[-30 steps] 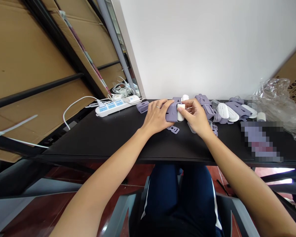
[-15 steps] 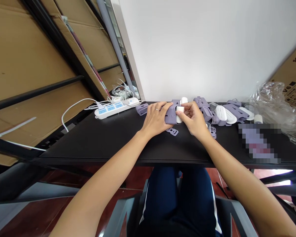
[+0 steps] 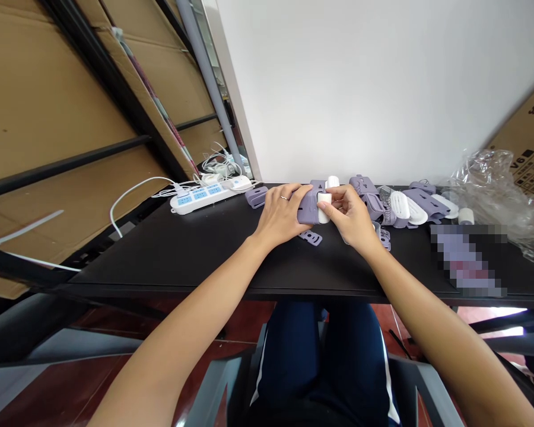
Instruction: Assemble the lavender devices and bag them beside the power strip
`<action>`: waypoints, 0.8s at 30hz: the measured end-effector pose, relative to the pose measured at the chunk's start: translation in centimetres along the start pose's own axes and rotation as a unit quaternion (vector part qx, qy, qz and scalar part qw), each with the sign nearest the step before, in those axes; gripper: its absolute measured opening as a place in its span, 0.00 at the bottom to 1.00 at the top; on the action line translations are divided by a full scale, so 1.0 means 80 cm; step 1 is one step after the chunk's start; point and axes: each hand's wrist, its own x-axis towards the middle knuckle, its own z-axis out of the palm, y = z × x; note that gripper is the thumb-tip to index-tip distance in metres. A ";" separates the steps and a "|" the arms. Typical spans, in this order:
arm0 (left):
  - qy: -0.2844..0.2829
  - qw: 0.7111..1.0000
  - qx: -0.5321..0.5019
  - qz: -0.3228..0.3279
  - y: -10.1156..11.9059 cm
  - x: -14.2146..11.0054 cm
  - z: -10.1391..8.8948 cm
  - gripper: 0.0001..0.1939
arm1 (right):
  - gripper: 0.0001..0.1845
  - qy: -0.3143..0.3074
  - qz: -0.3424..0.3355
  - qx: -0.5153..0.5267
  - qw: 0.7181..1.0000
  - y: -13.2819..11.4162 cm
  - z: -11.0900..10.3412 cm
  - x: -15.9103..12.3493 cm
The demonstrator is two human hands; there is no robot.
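My left hand (image 3: 281, 209) is closed around a purple plastic housing (image 3: 308, 210), fingers over its top. At the housing's right end sits a white rounded part (image 3: 324, 209), pinched between the thumb and fingers of my right hand (image 3: 347, 212). The white part touches the housing; how deep it sits inside cannot be made out. Behind them stands another white piece (image 3: 332, 181) beside a purple part. A flat purple plate with holes (image 3: 311, 238) lies just in front of my left hand. Partly behind my right wrist is a small purple piece (image 3: 384, 238).
A white power strip (image 3: 211, 194) with cables lies at the back left. Several purple housings (image 3: 374, 205) and white oval pieces (image 3: 399, 205) are heaped at right. Beyond them are a white roller-like piece (image 3: 466, 216), clear plastic wrap (image 3: 493, 190) and a cardboard box (image 3: 529, 136).
Both hands keep nearly the same grip and place. The view has shifted very slightly; nothing has been let go or picked up.
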 end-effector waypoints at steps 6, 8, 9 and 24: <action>0.003 1.000 0.005 0.006 -0.002 -0.001 0.001 0.40 | 0.24 0.001 0.008 0.000 1.000 0.006 0.002 0.001; -0.001 1.000 0.008 0.004 -0.002 -0.001 0.000 0.39 | 0.24 0.002 0.008 0.009 1.000 0.007 0.003 0.000; -0.003 1.000 0.012 0.005 -0.003 -0.001 0.000 0.39 | 0.24 0.001 0.006 0.009 1.000 0.007 0.004 0.000; -0.027 0.999 0.025 -0.020 0.007 0.004 -0.005 0.40 | 0.26 0.014 -0.007 -0.050 0.999 0.007 0.006 -0.002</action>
